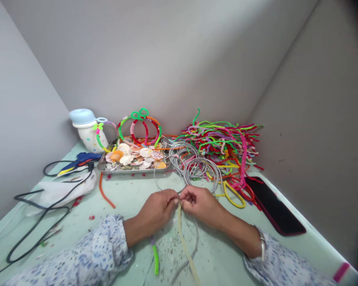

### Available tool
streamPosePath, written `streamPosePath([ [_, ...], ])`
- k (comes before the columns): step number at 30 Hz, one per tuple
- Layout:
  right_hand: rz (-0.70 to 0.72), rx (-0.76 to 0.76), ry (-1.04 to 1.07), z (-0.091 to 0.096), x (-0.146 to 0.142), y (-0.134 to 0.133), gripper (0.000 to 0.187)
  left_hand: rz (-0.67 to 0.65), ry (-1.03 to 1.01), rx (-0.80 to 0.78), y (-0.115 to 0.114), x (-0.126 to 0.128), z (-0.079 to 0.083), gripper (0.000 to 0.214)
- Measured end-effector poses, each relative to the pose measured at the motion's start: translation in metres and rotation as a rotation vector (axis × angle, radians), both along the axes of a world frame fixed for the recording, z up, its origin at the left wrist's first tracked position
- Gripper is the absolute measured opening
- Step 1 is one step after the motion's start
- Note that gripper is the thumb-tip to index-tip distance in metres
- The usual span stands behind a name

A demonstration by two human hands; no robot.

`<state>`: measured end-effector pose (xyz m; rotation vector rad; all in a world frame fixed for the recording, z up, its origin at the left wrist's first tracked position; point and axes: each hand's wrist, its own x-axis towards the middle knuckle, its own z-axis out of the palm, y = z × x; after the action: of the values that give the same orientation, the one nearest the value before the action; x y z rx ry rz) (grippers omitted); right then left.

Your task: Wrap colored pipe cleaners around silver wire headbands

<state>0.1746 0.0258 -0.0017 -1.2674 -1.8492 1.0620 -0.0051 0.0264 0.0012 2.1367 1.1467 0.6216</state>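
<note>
My left hand (158, 210) and my right hand (202, 203) meet above the table's middle, their fingertips pinched closely together. From between them hangs a pale yellow cord (181, 230), its upper end hidden at the fingertips. A grey cord (193, 251) curves down beside it; whether the fingers grip this too I cannot tell. Below my left hand there is a short bright green and purple fuzzy strip (156, 260). Just behind my hands lie coils of grey wire (201, 169).
A metal tray (131, 171) of seashells and fuzzy rings stands behind. Heaped colourful pipe cleaners (220, 137) and a black phone (276, 206) are at right. At left are a white bottle (91, 137), a blue glue gun (79, 159), a plastic bag (67, 186) and a looping black cable (38, 216).
</note>
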Motion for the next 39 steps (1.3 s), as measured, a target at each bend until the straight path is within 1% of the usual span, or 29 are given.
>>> streamPosePath([
  [6, -0.008, 0.112, -0.133, 0.005, -0.003, -0.003, 0.01, -0.006, 0.009, 0.001, 0.0, 0.0, -0.001, 0.023],
  [11, 0.001, 0.241, -0.217, 0.005, -0.003, -0.007, 0.016, 0.0, 0.01, -0.015, 0.0, 0.001, 0.001, 0.022],
  [17, 0.013, 0.387, -0.29, 0.005, -0.005, -0.01, 0.017, 0.002, -0.002, -0.019, -0.001, 0.001, 0.002, 0.021],
  [24, 0.077, 0.401, -0.276, 0.009, -0.001, -0.012, 0.016, 0.006, -0.012, -0.03, 0.0, 0.001, 0.001, 0.019],
  [28, 0.077, 0.42, -0.288, 0.008, -0.002, -0.011, 0.016, 0.005, -0.009, -0.033, -0.001, 0.002, 0.002, 0.019],
  [34, 0.086, 0.493, -0.397, 0.003, -0.004, -0.012, 0.017, 0.004, -0.015, -0.021, -0.002, 0.001, 0.0, 0.023],
  [39, 0.113, 0.539, -0.505, 0.004, -0.004, -0.014, 0.016, 0.001, -0.016, -0.003, -0.002, 0.002, 0.0, 0.022],
])
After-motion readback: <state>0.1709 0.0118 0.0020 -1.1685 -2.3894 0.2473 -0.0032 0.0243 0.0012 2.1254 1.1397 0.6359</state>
